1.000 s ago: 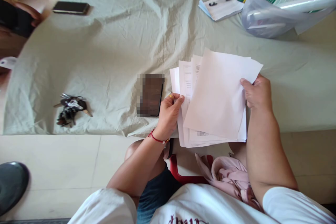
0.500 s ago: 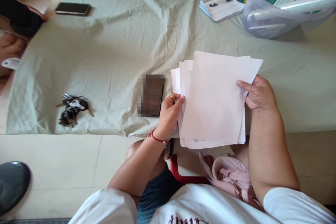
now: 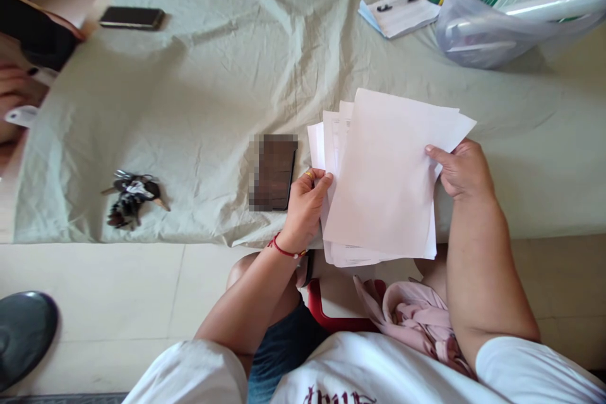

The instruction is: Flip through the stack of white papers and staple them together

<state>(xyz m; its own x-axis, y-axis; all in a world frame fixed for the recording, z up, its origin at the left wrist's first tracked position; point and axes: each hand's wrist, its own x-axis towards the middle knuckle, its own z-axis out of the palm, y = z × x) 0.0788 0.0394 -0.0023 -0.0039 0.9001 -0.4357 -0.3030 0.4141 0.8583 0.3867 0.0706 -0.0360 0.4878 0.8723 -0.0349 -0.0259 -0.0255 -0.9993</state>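
Several loose sheets of paper (image 3: pixel 388 170) are fanned out over the near edge of the cloth-covered table, the top one blank on the side facing me. My left hand (image 3: pixel 307 202) pinches their left edge between thumb and fingers. On the right, my right hand (image 3: pixel 461 164) is closed on the upper right part of the sheets, thumb on top and fingers hidden beneath. Printed lines peek out at the left and lower edges of the under sheets. Just left of my left hand lies a dark, partly blurred phone-like rectangle (image 3: pixel 279 173).
A bunch of keys (image 3: pixel 135 199) and a dark phone (image 3: pixel 132 17) lie on the green tablecloth (image 3: pixel 227 88). Toward the back right are a notepad (image 3: pixel 402 12) with a pen and a filled plastic basket (image 3: pixel 473 44). Another person's hand (image 3: pixel 14 91) shows at the left edge.
The right-hand sheets have tilted clockwise, exposing more of the under sheets at the upper left. My right hand has shifted slightly left and down; my left hand stays in place.
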